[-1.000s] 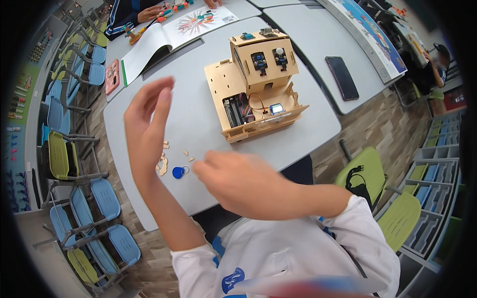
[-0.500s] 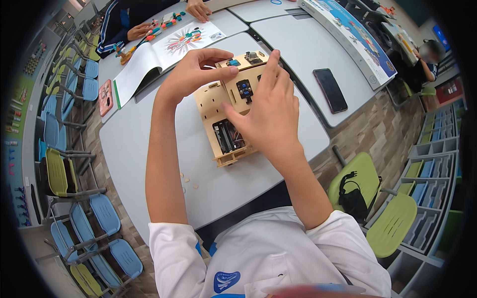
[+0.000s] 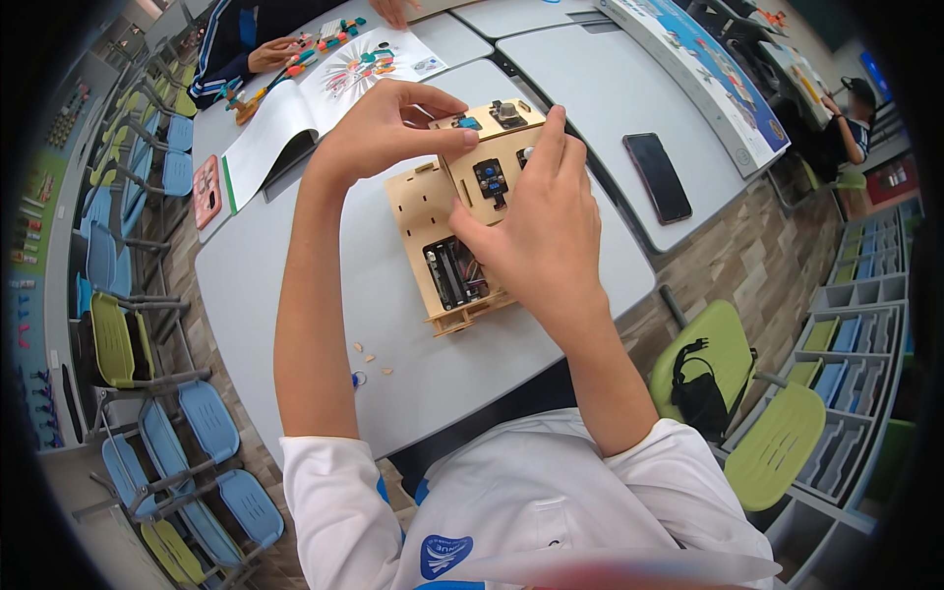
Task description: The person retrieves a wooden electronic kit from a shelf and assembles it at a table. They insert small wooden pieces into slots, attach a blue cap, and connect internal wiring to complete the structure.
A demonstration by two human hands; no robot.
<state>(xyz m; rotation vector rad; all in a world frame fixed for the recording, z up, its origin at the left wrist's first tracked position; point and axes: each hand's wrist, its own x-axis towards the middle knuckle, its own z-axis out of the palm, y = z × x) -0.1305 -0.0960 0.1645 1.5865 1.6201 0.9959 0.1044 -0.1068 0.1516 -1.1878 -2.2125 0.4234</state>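
A light plywood model (image 3: pixel 418 202), shaped like a small box house, stands on the grey-white table in front of me. My left hand (image 3: pixel 398 128) grips its far upper left part, the thumb lying along the edge of the top panel. My right hand (image 3: pixel 551 226) is wrapped round the right side, thumb on the near face, index finger stretched up the far right corner. A black module with blue parts (image 3: pixel 490 182) sits between my hands; further modules (image 3: pixel 506 113) are mounted on the far panel. Within the open lower section lie a black battery holder (image 3: pixel 447 273) and wires, partly hidden by my right hand.
Small wood scraps (image 3: pixel 386 372) lie near a blue ring (image 3: pixel 359 379). An open booklet (image 3: pixel 285 118), a pink phone case (image 3: pixel 206 192) and a dark phone (image 3: pixel 657 177) surround the model. Across the table, another person's hand (image 3: pixel 273 54) handles colourful pieces. A large box (image 3: pixel 703 88) stands right.
My hands and the model shift very slightly in view. My right thumb has lifted a little along the panel. The other person's far hand has moved up toward the edge of view.
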